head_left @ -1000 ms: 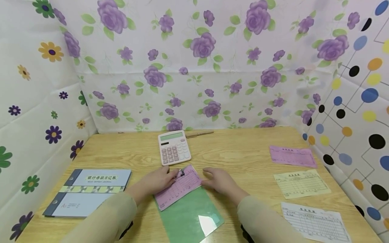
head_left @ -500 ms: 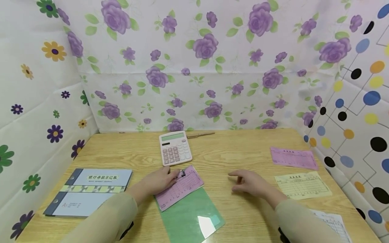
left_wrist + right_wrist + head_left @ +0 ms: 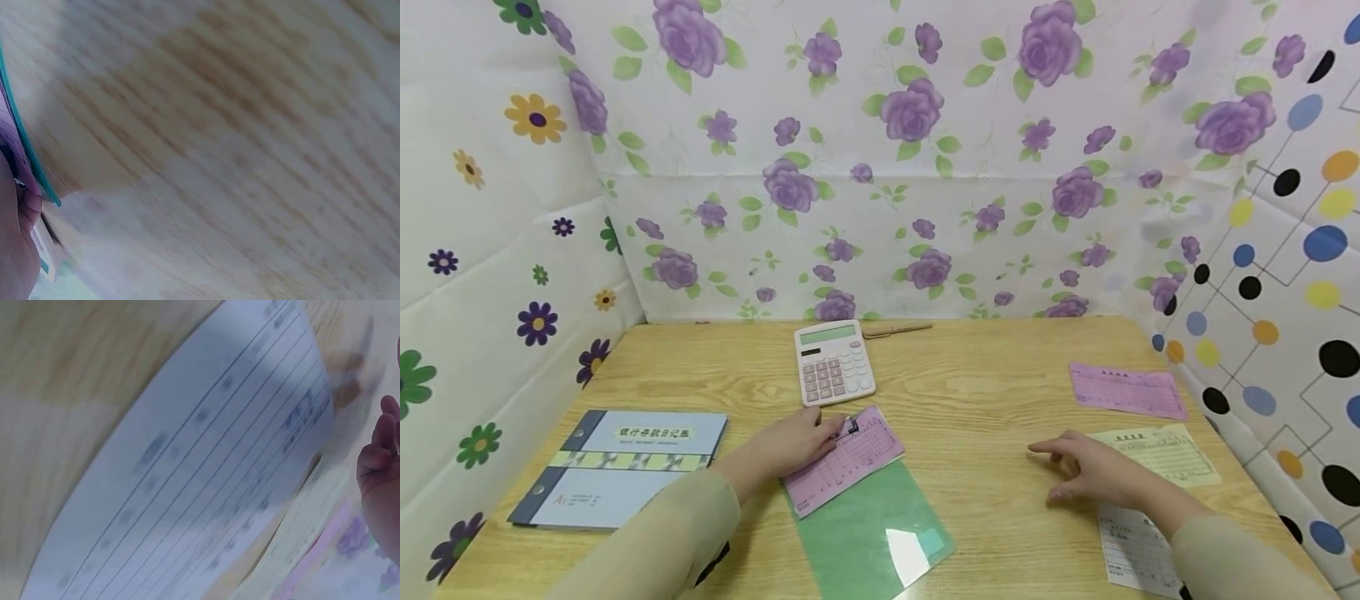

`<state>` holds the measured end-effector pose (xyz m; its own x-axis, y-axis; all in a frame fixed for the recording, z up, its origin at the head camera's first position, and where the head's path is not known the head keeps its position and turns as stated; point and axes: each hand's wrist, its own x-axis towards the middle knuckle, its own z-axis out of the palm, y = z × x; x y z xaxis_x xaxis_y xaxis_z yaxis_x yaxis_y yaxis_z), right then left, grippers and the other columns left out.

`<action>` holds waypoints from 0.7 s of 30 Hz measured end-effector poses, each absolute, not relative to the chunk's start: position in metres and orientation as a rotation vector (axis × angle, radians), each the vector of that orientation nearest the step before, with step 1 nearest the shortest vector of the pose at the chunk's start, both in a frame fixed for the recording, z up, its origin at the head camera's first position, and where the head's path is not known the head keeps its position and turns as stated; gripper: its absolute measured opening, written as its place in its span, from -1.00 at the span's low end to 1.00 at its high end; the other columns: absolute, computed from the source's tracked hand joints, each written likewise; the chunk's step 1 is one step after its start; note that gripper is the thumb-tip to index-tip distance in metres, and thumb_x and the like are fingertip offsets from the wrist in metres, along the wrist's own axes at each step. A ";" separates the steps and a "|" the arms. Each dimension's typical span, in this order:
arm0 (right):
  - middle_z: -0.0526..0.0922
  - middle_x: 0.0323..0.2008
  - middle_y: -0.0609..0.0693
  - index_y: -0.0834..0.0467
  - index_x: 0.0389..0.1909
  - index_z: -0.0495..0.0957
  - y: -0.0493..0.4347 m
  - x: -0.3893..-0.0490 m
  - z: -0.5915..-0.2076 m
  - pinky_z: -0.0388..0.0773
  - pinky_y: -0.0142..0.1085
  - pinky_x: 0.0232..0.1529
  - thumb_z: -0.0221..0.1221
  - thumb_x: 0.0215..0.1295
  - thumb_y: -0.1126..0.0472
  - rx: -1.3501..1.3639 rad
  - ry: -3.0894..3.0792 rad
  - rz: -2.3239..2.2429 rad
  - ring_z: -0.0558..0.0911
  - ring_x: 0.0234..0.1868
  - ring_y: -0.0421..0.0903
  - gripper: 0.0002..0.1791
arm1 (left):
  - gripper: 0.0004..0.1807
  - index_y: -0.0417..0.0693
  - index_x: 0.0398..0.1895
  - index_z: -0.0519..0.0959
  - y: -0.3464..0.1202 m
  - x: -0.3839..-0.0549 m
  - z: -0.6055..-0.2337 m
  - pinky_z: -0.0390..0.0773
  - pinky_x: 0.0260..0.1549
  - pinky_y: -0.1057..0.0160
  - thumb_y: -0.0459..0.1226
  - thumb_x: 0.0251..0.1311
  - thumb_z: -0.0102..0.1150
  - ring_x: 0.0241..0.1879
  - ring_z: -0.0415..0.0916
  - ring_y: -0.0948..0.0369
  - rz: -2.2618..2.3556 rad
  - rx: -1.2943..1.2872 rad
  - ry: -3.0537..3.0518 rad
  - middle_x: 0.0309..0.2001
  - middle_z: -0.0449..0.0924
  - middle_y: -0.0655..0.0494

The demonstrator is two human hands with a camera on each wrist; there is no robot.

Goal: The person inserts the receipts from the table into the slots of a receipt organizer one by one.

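My left hand (image 3: pixel 792 446) pinches the top left part of a pink printed slip (image 3: pixel 853 467) lying on a clear green folder (image 3: pixel 868 533). Just beyond the thumb, a small black binder clip (image 3: pixel 852 426) with a silver handle sits at the slip's upper edge. In the left wrist view, my fingertips are at the corner of the folder (image 3: pixel 25 140). My right hand (image 3: pixel 1093 475) hovers over the right side with nothing in it, fingers loosely bent. It overlaps a yellow slip (image 3: pixel 1191 458) and the white form (image 3: pixel 1131 546), which fills much of the right wrist view.
A pink-and-white calculator (image 3: pixel 835 364) stands behind the folder, with a brown pen (image 3: pixel 898 330) beside it. On the left lies a blue journal (image 3: pixel 625 467). Another pink slip (image 3: pixel 1127 390) lies at the back right. Patterned cloth walls (image 3: pixel 970 250) enclose the table.
My right hand has left the folder's right edge and moved right across the table to the yellow slip and white form. The left hand has stayed at the folder's top.
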<state>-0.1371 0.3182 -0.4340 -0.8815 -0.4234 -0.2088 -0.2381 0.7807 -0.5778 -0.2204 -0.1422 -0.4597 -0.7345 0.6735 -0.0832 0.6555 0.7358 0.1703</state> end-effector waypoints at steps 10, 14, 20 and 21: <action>0.40 -0.01 -0.02 0.06 0.28 0.36 0.350 -0.117 -0.436 0.39 0.06 -0.05 0.35 -0.12 -0.21 -0.532 2.621 -0.692 0.43 -0.01 0.03 -0.11 | -0.48 0.06 0.37 0.26 -0.141 -0.219 -0.457 0.40 -0.43 0.24 -0.06 0.39 -0.08 -0.44 0.28 0.26 0.164 1.118 2.812 -0.31 0.33 0.10; 0.35 0.06 0.00 -0.03 0.29 0.36 0.357 -0.115 -0.440 0.37 0.12 -0.01 0.40 -0.14 -0.15 -0.513 2.570 -0.698 0.39 0.06 0.10 -0.12 | -0.49 0.05 0.36 0.27 -0.141 -0.218 -0.457 0.40 -0.43 0.24 -0.07 0.38 -0.07 -0.44 0.28 0.26 0.163 1.132 2.823 -0.31 0.34 0.09; 0.32 0.04 -0.07 -0.10 0.31 0.33 0.355 -0.118 -0.446 0.38 0.05 -0.04 0.34 -0.14 -0.24 -0.596 2.641 -0.599 0.37 0.02 0.01 -0.11 | -0.50 0.04 0.35 0.28 -0.141 -0.218 -0.457 0.37 -0.47 0.26 -0.07 0.38 -0.07 -0.46 0.25 0.26 0.159 1.135 2.826 -0.34 0.31 0.12; 0.33 0.03 -0.07 -0.09 0.31 0.32 0.353 -0.118 -0.446 0.38 0.04 -0.05 0.32 -0.13 -0.26 -0.624 2.659 -0.584 0.37 0.01 0.00 -0.10 | -0.50 0.04 0.35 0.28 -0.141 -0.218 -0.456 0.37 -0.47 0.26 -0.07 0.39 -0.07 -0.46 0.25 0.26 0.158 1.137 2.826 -0.34 0.31 0.12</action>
<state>-0.1183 0.3533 -0.4462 -0.8432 -0.4837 -0.2346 -0.3409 0.8185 -0.4625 -0.2181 -0.1415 -0.4562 -0.7183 0.6943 -0.0461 0.6848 0.7171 0.1299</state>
